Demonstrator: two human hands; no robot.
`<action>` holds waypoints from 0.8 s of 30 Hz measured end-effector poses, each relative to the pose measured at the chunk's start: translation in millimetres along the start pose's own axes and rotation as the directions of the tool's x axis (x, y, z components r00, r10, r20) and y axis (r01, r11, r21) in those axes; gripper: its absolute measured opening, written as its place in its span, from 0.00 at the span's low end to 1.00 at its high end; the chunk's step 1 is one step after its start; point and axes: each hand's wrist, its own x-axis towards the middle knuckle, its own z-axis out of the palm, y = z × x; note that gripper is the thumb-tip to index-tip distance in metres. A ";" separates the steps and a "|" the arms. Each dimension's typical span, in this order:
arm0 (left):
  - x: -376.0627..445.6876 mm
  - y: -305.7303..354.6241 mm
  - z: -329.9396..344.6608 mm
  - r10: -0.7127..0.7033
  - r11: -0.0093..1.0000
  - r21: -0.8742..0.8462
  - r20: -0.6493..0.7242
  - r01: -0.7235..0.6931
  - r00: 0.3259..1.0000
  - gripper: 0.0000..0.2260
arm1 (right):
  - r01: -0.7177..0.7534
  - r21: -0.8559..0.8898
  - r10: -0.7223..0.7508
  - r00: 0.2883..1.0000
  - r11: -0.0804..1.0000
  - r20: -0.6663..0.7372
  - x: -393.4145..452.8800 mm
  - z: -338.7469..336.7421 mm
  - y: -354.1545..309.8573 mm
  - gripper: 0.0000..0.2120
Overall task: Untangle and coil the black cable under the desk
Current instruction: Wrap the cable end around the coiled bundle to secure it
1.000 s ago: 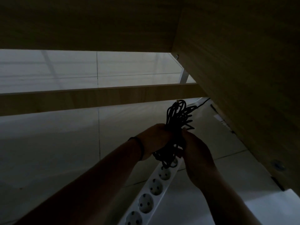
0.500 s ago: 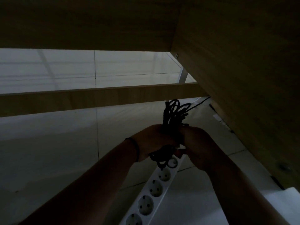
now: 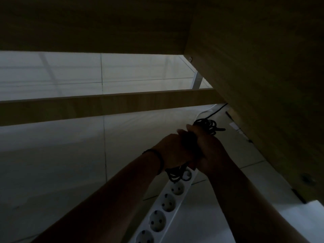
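A bundle of looped black cable [image 3: 208,126] sits between both hands under the dark wooden desk. My left hand [image 3: 172,151] grips the bundle's middle from the left. My right hand [image 3: 209,153] wraps round it from the right, pressed against the left hand. Loops stick out past the fingers toward the far right, and more loops hang below the hands over the power strip. One black strand runs away along the floor toward the desk's side panel.
A white multi-socket power strip [image 3: 164,207] lies on the pale tiled floor beneath my forearms. A wooden crossbar [image 3: 105,106] spans the view ahead. The desk's side panel [image 3: 263,102] closes off the right, and the desktop underside is overhead.
The upper loops have tipped from standing upright to lying over toward the right. My right hand has closed further round the bundle, tight against the left hand.
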 end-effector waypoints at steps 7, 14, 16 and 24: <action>-1.4 -9.6 7.4 -0.105 0.606 -0.775 0.143 0.177 0.984 0.10 | 0.031 -0.267 -0.030 1.000 0.963 0.010 -1.7 5.0 -15.7 0.10; 2.9 -1.9 6.5 -0.065 0.914 -0.406 -0.112 0.014 0.992 0.10 | 0.115 -0.429 -0.144 0.989 0.896 -0.034 -2.9 15.3 -17.8 0.10; 2.3 -3.6 8.7 -0.083 0.915 -0.402 -0.119 0.028 0.989 0.08 | 0.068 -0.464 -0.121 0.989 0.883 -0.085 -2.2 13.9 -16.4 0.20; -2.5 -4.3 9.8 -0.120 0.945 -0.323 -0.194 0.052 0.974 0.09 | 0.054 -0.496 -0.107 0.991 0.867 -0.079 -23.2 -2.6 -1.1 0.34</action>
